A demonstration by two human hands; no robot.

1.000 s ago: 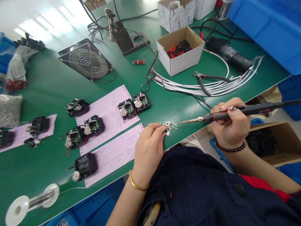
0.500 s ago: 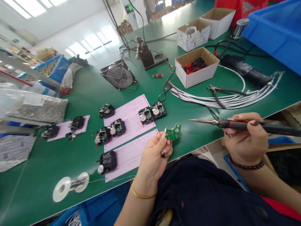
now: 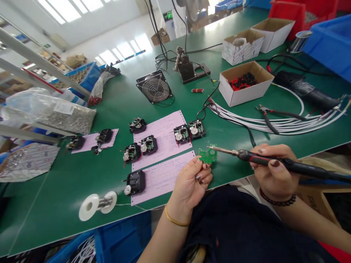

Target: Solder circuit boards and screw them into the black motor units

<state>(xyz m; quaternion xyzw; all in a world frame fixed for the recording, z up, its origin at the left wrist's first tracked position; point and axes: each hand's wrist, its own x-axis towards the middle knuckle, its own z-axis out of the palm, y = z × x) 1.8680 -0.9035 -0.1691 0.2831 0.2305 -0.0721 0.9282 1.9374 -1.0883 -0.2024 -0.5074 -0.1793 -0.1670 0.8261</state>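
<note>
From the circuit board (image 3: 207,157) in the left hand (image 3: 192,180), the solder spool (image 3: 103,203) lies at eight o'clock, the fan (image 3: 156,89) at eleven, the carton (image 3: 252,95) of small parts (image 3: 242,81) at one, the pliers (image 3: 265,111), across cables (image 3: 293,128), at two.

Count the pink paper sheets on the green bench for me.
3. The nearest sheet lies by the left hand, partly under a black housing; the second sheet just beyond, bearing circuit-board assemblies; the third sheet farther left, partly covered. Any underneath would be hidden.
</note>
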